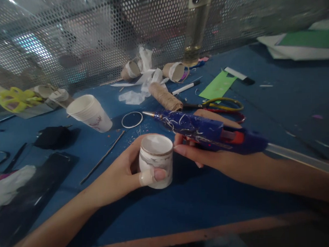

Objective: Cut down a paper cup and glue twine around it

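Left hand (pixel 123 175) wrapped around a small white cup (pixel 156 160), bandaged thumb across its front, holding it upright just above the blue table (pixel 183 205) near the front edge. Right hand (pixel 200 151) clamped on a blue glue gun (pixel 205 131), fingertips touching the cup's rim at 3 o'clock; nozzle pointing toward 10 o'clock, clear glue stick trailing out the back toward 4 o'clock. Hands close together, each gripping its own thing.

At 12 o'clock from the cup: a spool of twine (pixel 165 97), with a white ring (pixel 132 119) lying flat to its left. At 10 o'clock: a stack of white paper cups (pixel 89 113), tilted. At 2 o'clock, behind the gun: scissors (pixel 223 104) with yellow-green handles, a green paper scrap (pixel 218 85), a white marker (pixel 185 87). Far left: yellow scissors (pixel 15 100). Along the back: perforated metal screen (pixel 96 35).
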The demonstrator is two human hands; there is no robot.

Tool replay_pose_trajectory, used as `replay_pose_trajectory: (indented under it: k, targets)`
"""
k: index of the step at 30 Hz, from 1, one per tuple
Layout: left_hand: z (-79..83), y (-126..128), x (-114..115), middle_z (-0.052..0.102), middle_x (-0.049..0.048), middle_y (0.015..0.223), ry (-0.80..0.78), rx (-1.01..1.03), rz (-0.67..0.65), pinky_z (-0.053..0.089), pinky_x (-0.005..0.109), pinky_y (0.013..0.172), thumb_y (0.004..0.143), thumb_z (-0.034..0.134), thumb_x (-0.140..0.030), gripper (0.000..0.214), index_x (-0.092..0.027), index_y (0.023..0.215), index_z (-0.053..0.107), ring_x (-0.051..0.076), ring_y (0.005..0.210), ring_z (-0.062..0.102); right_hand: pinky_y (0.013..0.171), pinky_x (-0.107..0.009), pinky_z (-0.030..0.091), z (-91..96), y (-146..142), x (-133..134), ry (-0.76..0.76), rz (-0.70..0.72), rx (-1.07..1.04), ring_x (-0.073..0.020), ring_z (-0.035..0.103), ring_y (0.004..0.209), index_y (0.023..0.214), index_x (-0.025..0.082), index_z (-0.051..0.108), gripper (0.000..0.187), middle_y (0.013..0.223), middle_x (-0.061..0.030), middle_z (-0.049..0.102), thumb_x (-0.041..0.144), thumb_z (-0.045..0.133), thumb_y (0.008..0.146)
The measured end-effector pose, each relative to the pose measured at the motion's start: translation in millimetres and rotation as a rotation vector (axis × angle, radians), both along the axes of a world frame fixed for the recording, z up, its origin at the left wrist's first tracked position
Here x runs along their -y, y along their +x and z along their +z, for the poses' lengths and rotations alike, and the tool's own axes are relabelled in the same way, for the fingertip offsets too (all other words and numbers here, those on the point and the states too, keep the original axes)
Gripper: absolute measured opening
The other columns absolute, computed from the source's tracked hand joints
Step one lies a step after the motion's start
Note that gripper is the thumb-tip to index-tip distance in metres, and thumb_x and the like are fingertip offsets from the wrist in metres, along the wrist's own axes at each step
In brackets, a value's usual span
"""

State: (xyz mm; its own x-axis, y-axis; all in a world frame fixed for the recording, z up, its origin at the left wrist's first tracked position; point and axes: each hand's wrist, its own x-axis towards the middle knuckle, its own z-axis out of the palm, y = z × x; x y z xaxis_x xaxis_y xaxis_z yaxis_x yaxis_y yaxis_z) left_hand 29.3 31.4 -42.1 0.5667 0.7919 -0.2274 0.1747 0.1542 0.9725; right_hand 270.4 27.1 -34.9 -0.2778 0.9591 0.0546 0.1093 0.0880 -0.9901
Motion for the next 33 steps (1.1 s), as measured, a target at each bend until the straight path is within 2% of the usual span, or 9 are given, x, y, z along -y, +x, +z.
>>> replay_pose_trajectory:
  k: [4, 8, 12, 15, 21, 27, 33]
  targets:
    - [0.4, -3, -1, 0.069, 0.0062, 0.132, -0.028, 0.021, 0.026, 0.053, 0.035, 0.1, 0.087, 0.081, -0.044, 0.06, -0.03, 0.141, 0.059, 0.031, 0.124, 0.063, 0.052, -0.022, 0.05, 1.2, -1, 0, 0.016, -0.008, 0.026, -0.0088, 0.056, 0.052, 0.085, 0.027, 0.061, 0.029, 0.062, 0.0111, 0.06, 0.024, 0.088, 0.077]
    - [4.3, -3, 1, 0.07, 0.0068, 0.135, -0.103, 0.045, 0.07, 0.054, 0.035, 0.095, 0.087, 0.079, -0.051, 0.063, -0.03, 0.143, 0.058, 0.034, 0.127, 0.063, 0.054, -0.024, 0.055, 2.0, -2, -1, 0.091, -0.017, 0.063, -0.0099, 0.057, 0.053, 0.08, 0.027, 0.063, 0.023, 0.069, 0.007, 0.064, 0.029, 0.086, 0.079]
    - [12.3, 1, 4, 0.07, 0.0074, 0.139, -0.129, 0.031, 0.159, 0.054, 0.037, 0.097, 0.082, 0.084, -0.052, 0.071, -0.028, 0.143, 0.057, 0.037, 0.131, 0.062, 0.072, -0.028, 0.063, -3.0, 2, -4, 0.251, -0.071, 0.148, -0.0149, 0.068, 0.071, 0.088, 0.029, 0.069, 0.01, 0.083, 0.0028, 0.072, 0.032, 0.078, 0.086]
    - [14.3, -1, 4, 0.071, 0.0062, 0.138, -0.115, 0.039, 0.153, 0.054, 0.037, 0.099, 0.082, 0.084, -0.052, 0.068, -0.028, 0.141, 0.059, 0.036, 0.131, 0.062, 0.084, -0.031, 0.063, -5.1, 7, -5, 0.328, -0.064, 0.221, -0.0177, 0.07, 0.085, 0.09, 0.03, 0.069, 0.005, 0.097, 0.0004, 0.074, 0.034, 0.071, 0.091]
    - [12.0, -8, 1, 0.068, 0.0069, 0.14, -0.093, 0.062, 0.158, 0.053, 0.037, 0.096, 0.082, 0.084, -0.054, 0.07, -0.031, 0.142, 0.057, 0.035, 0.132, 0.061, 0.086, -0.036, 0.061, -3.3, 14, -6, 0.356, -0.018, 0.325, -0.0202, 0.068, 0.083, 0.089, 0.032, 0.067, 0.01, 0.089, 0.0006, 0.071, 0.039, 0.065, 0.095]
    - [13.0, -10, 1, 0.07, 0.0089, 0.136, -0.072, 0.059, 0.147, 0.053, 0.037, 0.094, 0.082, 0.083, -0.054, 0.071, -0.029, 0.143, 0.057, 0.038, 0.131, 0.06, 0.09, -0.037, 0.056, -8.5, 18, -8, 0.374, -0.017, 0.399, -0.0204, 0.066, 0.082, 0.082, 0.033, 0.065, 0.02, 0.086, 0.0014, 0.068, 0.042, 0.058, 0.099]
    - [6.9, -15, 0, 0.074, 0.0031, 0.127, -0.026, 0.125, 0.12, 0.057, 0.033, 0.089, 0.084, 0.083, -0.048, 0.055, -0.034, 0.134, 0.065, 0.029, 0.115, 0.068, 0.098, -0.041, 0.054, -9.1, 16, -9, 0.343, -0.049, 0.402, -0.0223, 0.069, 0.09, 0.084, 0.033, 0.069, 0.029, 0.088, 0.0015, 0.072, 0.052, 0.056, 0.101]
